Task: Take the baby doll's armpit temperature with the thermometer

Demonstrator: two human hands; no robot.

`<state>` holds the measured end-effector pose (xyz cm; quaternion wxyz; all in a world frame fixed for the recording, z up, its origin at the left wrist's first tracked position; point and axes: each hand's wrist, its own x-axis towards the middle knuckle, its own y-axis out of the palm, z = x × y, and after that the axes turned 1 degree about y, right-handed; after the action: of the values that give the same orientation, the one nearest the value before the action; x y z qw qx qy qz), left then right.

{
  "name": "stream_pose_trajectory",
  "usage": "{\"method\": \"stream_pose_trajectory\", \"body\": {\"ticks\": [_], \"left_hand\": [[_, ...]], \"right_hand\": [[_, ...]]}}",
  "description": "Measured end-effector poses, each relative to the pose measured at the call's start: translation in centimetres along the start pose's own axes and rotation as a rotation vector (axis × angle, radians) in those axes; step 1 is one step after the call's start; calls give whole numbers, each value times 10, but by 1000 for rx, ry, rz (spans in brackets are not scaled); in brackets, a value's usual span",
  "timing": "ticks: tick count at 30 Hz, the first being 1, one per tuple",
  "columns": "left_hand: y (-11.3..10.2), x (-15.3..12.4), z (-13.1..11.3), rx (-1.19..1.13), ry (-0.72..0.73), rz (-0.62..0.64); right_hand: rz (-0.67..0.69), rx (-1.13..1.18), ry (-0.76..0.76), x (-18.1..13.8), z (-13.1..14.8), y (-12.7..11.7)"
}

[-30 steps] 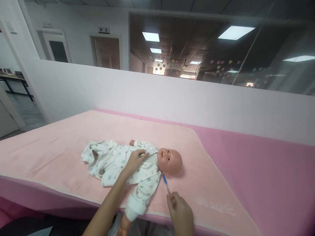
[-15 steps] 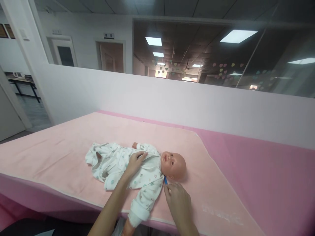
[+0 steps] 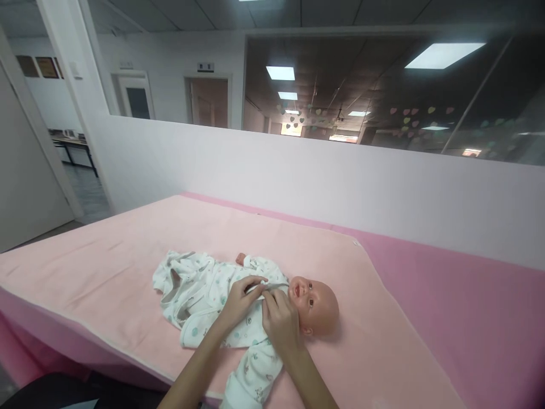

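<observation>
A baby doll lies on its back, its head toward the right. It wears a white patterned baby outfit, with the lower part loose and rumpled on the left. Over the doll's chest, my left hand pinches the front edge of the outfit between thumb and fingers. My right hand is right beside it, below the doll's chin, with its fingertips closed on the same front cloth. What lies between those fingertips is mostly hidden. One sleeve stretches toward me under my right forearm.
A pink blanket covers the table under the doll, over a darker pink cloth. A low white partition with glass above runs behind the table. Far left, a desk shows through a doorway.
My right hand has moved from beside the doll's neck up onto its chest, meeting my left hand. The blue strip near the neck is out of sight now. The view has shifted slightly left.
</observation>
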<state>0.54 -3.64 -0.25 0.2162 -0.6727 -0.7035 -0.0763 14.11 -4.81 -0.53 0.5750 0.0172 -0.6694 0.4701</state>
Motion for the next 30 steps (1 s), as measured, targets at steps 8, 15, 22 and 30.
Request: {"method": "stream_pose_trajectory", "body": {"ticks": [8,15,22,30], "left_hand": [[-1,-1,-1,55,28,25],[-3,0,5,51,-65,17],[-6,-5,-5,46,-34,94],[-13,-7,-11,45,-40,228]], "right_hand": [[-82,176,61,-14,0,11],[-111,387,161,-14,3,11],[-123,484,210,-14,3,9],[-167,497,239,-16,4,10]]}}
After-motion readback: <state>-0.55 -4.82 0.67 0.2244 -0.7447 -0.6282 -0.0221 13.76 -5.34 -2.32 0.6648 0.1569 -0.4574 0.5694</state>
